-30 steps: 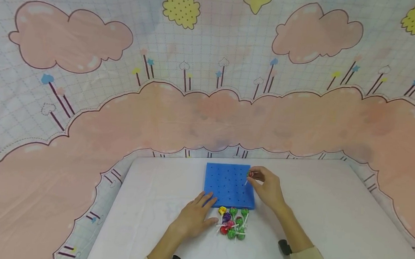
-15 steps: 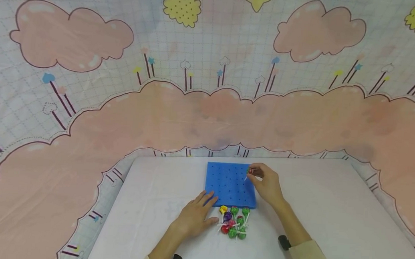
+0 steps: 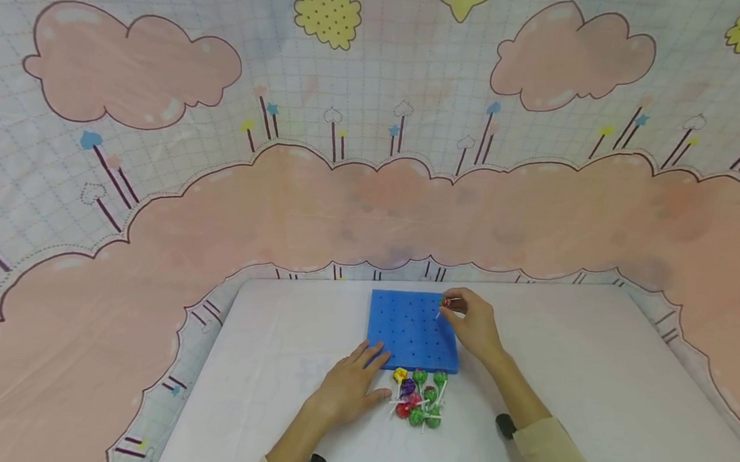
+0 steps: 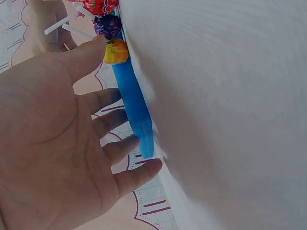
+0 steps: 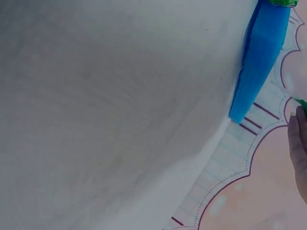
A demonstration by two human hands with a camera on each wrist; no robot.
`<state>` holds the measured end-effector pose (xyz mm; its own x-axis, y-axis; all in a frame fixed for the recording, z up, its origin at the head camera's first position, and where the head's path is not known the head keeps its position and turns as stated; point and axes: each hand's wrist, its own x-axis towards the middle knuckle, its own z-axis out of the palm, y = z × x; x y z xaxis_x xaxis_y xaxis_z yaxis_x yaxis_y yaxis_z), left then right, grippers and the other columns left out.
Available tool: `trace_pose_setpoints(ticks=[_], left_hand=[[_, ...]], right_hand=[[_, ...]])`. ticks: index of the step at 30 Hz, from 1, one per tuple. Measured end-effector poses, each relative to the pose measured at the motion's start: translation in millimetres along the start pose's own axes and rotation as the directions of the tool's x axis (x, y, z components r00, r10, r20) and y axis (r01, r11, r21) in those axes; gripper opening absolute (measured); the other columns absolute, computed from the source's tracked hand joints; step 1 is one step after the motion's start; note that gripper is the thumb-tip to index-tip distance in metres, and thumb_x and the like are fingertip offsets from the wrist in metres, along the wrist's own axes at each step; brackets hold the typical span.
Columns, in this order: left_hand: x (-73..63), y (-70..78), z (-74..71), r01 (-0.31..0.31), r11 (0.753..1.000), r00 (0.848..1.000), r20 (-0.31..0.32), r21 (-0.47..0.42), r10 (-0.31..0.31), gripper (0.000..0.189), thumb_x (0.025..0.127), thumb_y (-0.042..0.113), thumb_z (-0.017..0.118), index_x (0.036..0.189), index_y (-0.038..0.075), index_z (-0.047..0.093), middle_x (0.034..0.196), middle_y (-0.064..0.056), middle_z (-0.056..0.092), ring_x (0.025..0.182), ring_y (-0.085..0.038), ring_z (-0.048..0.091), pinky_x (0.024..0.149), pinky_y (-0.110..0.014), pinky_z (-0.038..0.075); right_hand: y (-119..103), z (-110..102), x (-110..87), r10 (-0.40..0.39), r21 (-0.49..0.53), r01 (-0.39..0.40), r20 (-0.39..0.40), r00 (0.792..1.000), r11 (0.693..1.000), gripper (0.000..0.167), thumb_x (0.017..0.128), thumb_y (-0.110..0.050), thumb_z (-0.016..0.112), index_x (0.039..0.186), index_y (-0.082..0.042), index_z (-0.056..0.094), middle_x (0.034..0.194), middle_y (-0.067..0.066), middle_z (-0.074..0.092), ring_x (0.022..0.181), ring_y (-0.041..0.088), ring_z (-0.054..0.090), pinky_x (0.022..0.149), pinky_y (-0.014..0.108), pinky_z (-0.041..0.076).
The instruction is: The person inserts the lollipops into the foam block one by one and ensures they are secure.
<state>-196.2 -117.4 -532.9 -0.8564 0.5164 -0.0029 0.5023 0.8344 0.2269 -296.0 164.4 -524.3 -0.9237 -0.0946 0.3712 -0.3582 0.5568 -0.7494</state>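
A blue foam-like board with rows of small holes lies on the table. My right hand pinches a lollipop above the board's far right part, its white stick slanting downward. Whether the stick touches a hole cannot be told. My left hand rests with fingers spread at the board's near left corner, its thumb beside a pile of lollipops. In that pile are a yellow lollipop, a purple lollipop, a red lollipop and several green lollipops. The right wrist view shows only the right fingers at its edge.
A white-covered table carries the board and the pile. Behind it hangs a patterned cloth backdrop with pink clouds. Each wrist wears a black device, such as the right wrist device.
My right hand has shifted slightly toward the board's far edge with the lollipop still pinched. The left hand and the pile stay in place; the head view has drifted a little.
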Motion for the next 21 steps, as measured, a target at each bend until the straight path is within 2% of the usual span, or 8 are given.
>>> trace_pose_setpoints(ticks=[12,21], left_hand=[[1.1,0.9,-2.6,0.011,1.000,1.000,0.016,0.001,-0.011,0.072,0.103,0.051,0.060,0.160,0.012,0.041,0.168,-0.011,0.034,0.155,-0.038,0.030,0.116,-0.057,0.041],[1.4,0.1,-1.7,0.023,1.000,0.999,0.032,0.007,-0.024,0.072,0.103,0.052,0.060,0.161,0.014,0.040,0.169,-0.009,0.033,0.156,-0.035,0.028,0.117,-0.055,0.040]], right_hand=[[2.0,4.4,7.5,-0.025,-0.018,0.025,0.007,1.000,1.000,0.028,0.097,-0.008,0.075,0.123,-0.004,0.066,0.116,0.010,0.071,0.110,0.028,0.072,0.095,0.042,0.059],[5.3,7.8,8.5,-0.037,-0.003,0.038,0.009,0.999,0.999,0.028,0.094,-0.005,0.078,0.120,-0.002,0.068,0.111,0.012,0.072,0.105,0.031,0.074,0.091,0.044,0.061]])
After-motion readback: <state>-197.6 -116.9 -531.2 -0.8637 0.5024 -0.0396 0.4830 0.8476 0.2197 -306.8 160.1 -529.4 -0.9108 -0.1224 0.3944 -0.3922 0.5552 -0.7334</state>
